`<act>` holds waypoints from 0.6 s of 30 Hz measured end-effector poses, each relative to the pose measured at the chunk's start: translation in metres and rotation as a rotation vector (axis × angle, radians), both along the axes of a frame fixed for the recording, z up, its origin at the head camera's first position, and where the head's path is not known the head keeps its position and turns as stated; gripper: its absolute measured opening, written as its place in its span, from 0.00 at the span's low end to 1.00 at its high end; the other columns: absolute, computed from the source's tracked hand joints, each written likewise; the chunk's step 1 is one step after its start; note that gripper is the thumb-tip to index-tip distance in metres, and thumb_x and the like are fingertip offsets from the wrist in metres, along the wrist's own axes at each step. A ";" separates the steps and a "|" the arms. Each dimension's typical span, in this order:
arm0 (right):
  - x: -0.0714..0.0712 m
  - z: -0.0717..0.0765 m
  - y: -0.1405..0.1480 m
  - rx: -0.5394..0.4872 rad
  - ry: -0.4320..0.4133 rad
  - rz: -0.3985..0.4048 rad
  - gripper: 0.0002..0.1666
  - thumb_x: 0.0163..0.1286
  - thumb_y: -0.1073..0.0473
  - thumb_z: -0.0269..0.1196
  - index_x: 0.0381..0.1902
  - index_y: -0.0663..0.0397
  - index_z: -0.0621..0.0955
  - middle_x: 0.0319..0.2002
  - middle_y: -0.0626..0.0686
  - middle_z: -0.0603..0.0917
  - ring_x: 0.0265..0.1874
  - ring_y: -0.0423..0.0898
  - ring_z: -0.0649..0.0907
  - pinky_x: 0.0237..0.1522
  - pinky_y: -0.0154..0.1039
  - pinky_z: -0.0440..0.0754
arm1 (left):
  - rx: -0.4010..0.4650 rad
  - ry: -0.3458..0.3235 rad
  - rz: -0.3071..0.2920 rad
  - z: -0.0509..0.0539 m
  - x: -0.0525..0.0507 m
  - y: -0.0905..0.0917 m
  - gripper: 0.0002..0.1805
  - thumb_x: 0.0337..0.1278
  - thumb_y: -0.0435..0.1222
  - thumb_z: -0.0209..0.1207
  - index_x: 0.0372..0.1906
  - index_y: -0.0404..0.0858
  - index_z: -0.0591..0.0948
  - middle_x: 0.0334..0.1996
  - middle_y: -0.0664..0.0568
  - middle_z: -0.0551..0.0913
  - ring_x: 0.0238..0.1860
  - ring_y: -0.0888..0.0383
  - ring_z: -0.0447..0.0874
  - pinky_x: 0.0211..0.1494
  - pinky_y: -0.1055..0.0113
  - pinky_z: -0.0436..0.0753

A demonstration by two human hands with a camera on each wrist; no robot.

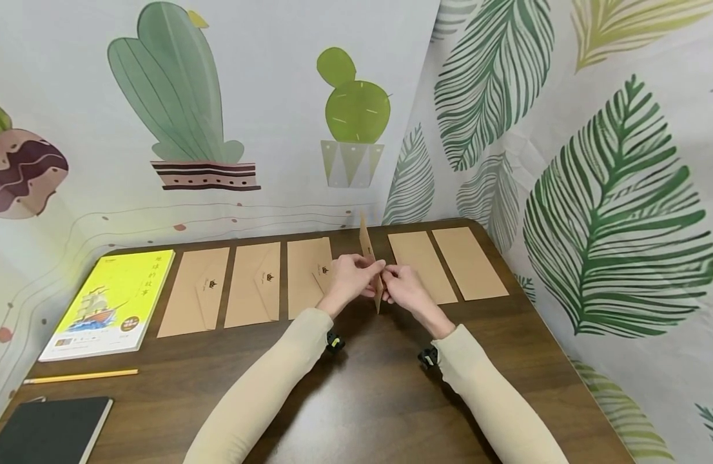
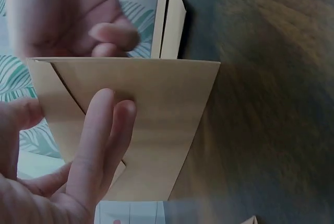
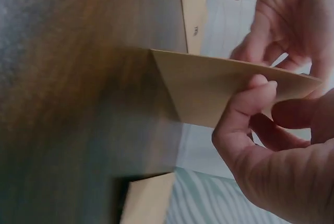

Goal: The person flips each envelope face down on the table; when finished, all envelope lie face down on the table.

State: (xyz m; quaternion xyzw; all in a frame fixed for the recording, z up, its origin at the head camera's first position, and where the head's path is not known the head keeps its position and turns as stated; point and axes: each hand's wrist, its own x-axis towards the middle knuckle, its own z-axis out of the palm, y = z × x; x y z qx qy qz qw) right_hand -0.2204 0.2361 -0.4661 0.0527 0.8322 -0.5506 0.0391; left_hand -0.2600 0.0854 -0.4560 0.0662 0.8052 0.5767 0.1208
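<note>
A brown paper envelope [image 1: 369,245] stands on edge above the table, between both hands. My left hand [image 1: 349,278] holds it; in the left wrist view the fingers [image 2: 94,135] lie along the face with the diagonal flap line, and the thumb is at the side edge. On the envelope's other face is my right hand [image 1: 407,287]. Its fingers [image 3: 242,112] are curled, and a fingertip is at the paper in the right wrist view. Whether the right fingers pinch any paper is hidden.
Left of the hands, three envelopes [image 1: 252,283] lie flap side up. Two plain-faced envelopes [image 1: 469,264] lie to the right. Farther left are a yellow-covered book [image 1: 113,296], a pencil [image 1: 80,376] and a black notebook [image 1: 49,430]. A printed wall covering [image 1: 287,96] rises behind the table [image 1: 356,412].
</note>
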 end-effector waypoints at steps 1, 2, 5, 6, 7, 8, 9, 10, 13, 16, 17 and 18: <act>-0.001 -0.003 0.001 0.003 -0.022 0.020 0.20 0.85 0.61 0.49 0.42 0.66 0.86 0.20 0.50 0.79 0.21 0.40 0.78 0.26 0.29 0.78 | -0.007 -0.003 0.011 0.001 0.000 0.000 0.23 0.72 0.46 0.69 0.56 0.29 0.88 0.44 0.34 0.93 0.24 0.51 0.95 0.30 0.60 0.93; -0.003 -0.006 0.001 0.008 -0.046 0.041 0.20 0.85 0.62 0.49 0.47 0.68 0.86 0.22 0.49 0.80 0.22 0.39 0.78 0.27 0.28 0.79 | -0.015 -0.007 0.021 0.002 0.000 0.000 0.22 0.72 0.44 0.69 0.56 0.29 0.88 0.43 0.34 0.93 0.23 0.51 0.95 0.31 0.59 0.93; -0.007 -0.015 0.003 0.012 -0.116 0.097 0.20 0.85 0.65 0.48 0.53 0.73 0.84 0.29 0.51 0.80 0.25 0.39 0.79 0.29 0.28 0.80 | -0.040 -0.006 0.046 0.003 0.001 0.000 0.18 0.72 0.40 0.67 0.55 0.29 0.88 0.36 0.34 0.93 0.21 0.53 0.94 0.33 0.57 0.94; -0.008 -0.018 0.004 0.019 -0.135 0.108 0.19 0.85 0.65 0.48 0.53 0.73 0.83 0.31 0.51 0.80 0.27 0.40 0.79 0.29 0.28 0.81 | -0.042 -0.007 0.054 0.004 0.002 0.000 0.17 0.71 0.38 0.66 0.54 0.29 0.88 0.34 0.34 0.93 0.20 0.53 0.93 0.33 0.57 0.94; -0.009 -0.021 0.005 0.024 -0.149 0.117 0.19 0.85 0.65 0.49 0.54 0.74 0.83 0.32 0.52 0.81 0.27 0.40 0.80 0.29 0.28 0.81 | -0.037 -0.010 0.059 0.004 0.002 0.000 0.16 0.71 0.37 0.65 0.54 0.28 0.88 0.33 0.34 0.92 0.20 0.54 0.93 0.32 0.58 0.94; -0.009 -0.023 0.006 0.026 -0.157 0.125 0.19 0.85 0.65 0.49 0.53 0.74 0.83 0.33 0.52 0.81 0.28 0.40 0.80 0.30 0.28 0.82 | -0.027 -0.013 0.062 0.003 0.002 -0.001 0.15 0.71 0.35 0.64 0.53 0.28 0.88 0.32 0.33 0.92 0.20 0.54 0.93 0.32 0.59 0.93; -0.010 -0.025 0.006 0.029 -0.161 0.129 0.18 0.85 0.65 0.50 0.53 0.74 0.83 0.34 0.52 0.82 0.29 0.41 0.80 0.30 0.29 0.82 | -0.014 -0.012 0.066 0.003 0.002 -0.001 0.15 0.70 0.34 0.63 0.52 0.27 0.88 0.32 0.33 0.92 0.20 0.54 0.93 0.31 0.60 0.93; -0.010 -0.027 0.006 0.031 -0.162 0.133 0.18 0.85 0.64 0.51 0.53 0.74 0.84 0.34 0.53 0.83 0.30 0.41 0.80 0.31 0.29 0.82 | 0.011 -0.016 0.068 0.004 0.003 -0.002 0.15 0.70 0.34 0.62 0.52 0.26 0.88 0.32 0.33 0.92 0.20 0.54 0.93 0.30 0.60 0.93; -0.011 -0.028 0.007 0.034 -0.150 0.127 0.18 0.85 0.63 0.52 0.52 0.73 0.85 0.33 0.52 0.83 0.31 0.42 0.81 0.33 0.30 0.82 | 0.037 0.005 0.078 0.004 0.003 -0.006 0.15 0.71 0.33 0.61 0.53 0.26 0.88 0.35 0.32 0.93 0.22 0.51 0.94 0.31 0.61 0.93; -0.011 -0.027 0.008 0.023 -0.144 0.111 0.20 0.87 0.60 0.52 0.48 0.71 0.85 0.31 0.51 0.81 0.31 0.42 0.80 0.33 0.30 0.82 | 0.060 0.029 0.083 0.004 0.002 -0.012 0.16 0.72 0.34 0.61 0.54 0.26 0.88 0.37 0.31 0.93 0.25 0.50 0.96 0.34 0.60 0.94; -0.011 -0.026 0.009 0.012 -0.142 0.102 0.20 0.87 0.59 0.51 0.47 0.71 0.84 0.30 0.50 0.80 0.30 0.42 0.79 0.32 0.30 0.82 | 0.064 0.036 0.086 0.004 0.001 -0.013 0.16 0.72 0.34 0.61 0.55 0.27 0.88 0.38 0.32 0.94 0.26 0.50 0.96 0.34 0.61 0.94; -0.010 -0.025 0.010 -0.005 -0.143 0.091 0.20 0.88 0.58 0.52 0.47 0.70 0.84 0.29 0.50 0.79 0.30 0.42 0.79 0.32 0.30 0.81 | 0.075 0.038 0.088 0.004 0.000 -0.015 0.17 0.72 0.34 0.61 0.55 0.27 0.88 0.39 0.32 0.94 0.27 0.50 0.96 0.34 0.61 0.94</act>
